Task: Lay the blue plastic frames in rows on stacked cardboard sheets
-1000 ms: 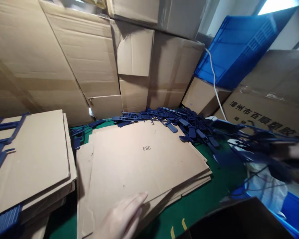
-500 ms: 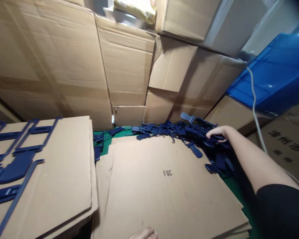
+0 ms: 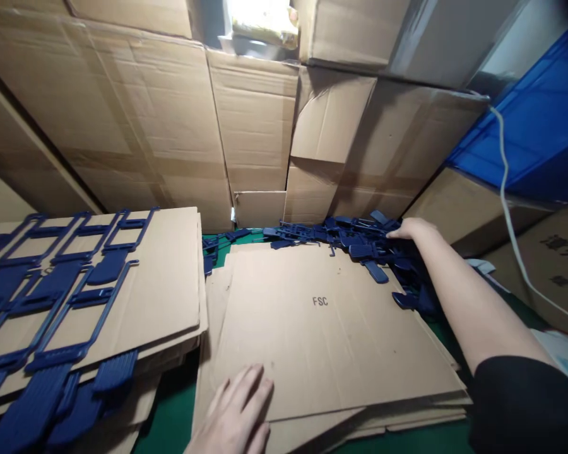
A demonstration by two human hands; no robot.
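Note:
My right hand (image 3: pixel 413 229) reaches out to a pile of dark blue plastic parts (image 3: pixel 350 234) at the far edge of the cardboard. Its fingers curl down into the pile, and whatever lies between them is hidden. On the near left of a stack of flat cardboard sheets (image 3: pixel 322 353) printed "FSC", my left hand (image 3: pixel 241 410) rests palm down, fingers stretched and holding nothing. Left of it, blue plastic frames with hooked rods and flat paddles (image 3: pixel 106 265) lie in rows over another cardboard stack (image 3: pixel 170 296).
Taped cardboard boxes (image 3: pixel 170 126) form a wall behind the table. A blue plastic crate (image 3: pixel 539 132) stands at the right, with a pale cable (image 3: pixel 504 183) hanging before it. Green table surface (image 3: pixel 170 403) shows between the stacks. A shiny package (image 3: pixel 265 25) sits high at the back.
The view has shifted left, showing more of the blue frames. My left hand has come further into view over the cardboard. My right hand stays at the pile, slightly further in.

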